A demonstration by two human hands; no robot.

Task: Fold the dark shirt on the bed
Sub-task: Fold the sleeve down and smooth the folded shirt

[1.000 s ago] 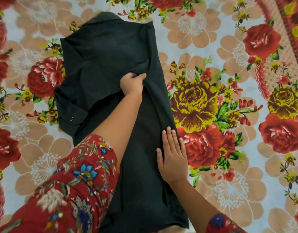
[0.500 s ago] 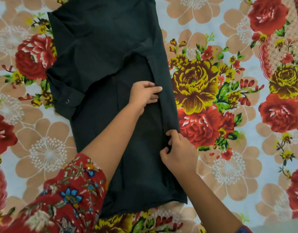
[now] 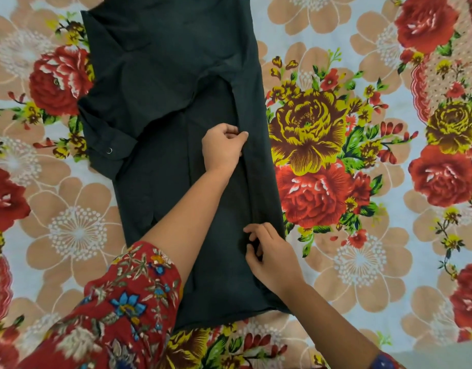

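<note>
Dark shirt (image 3: 163,102) lies lengthwise on the floral bed (image 3: 362,262), collar toward 12 o'clock. Left hand (image 3: 223,149) and right hand (image 3: 272,258) both pinch the folded-in side strip at 3 o'clock. Side fold under way; next likely needs that edge straightened and pressed flat.

text: none legible; labels: none; brands: none; numbers: none; signs: none

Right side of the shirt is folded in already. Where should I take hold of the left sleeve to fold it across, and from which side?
Probably at the cuff, the snap end of the left sleeve. It lies bent back on the dark shirt, its corner overhanging the bedsheet. Come from the shirt's left edge with the left hand, pinching the stiffer cuff, then carry it across.
</note>
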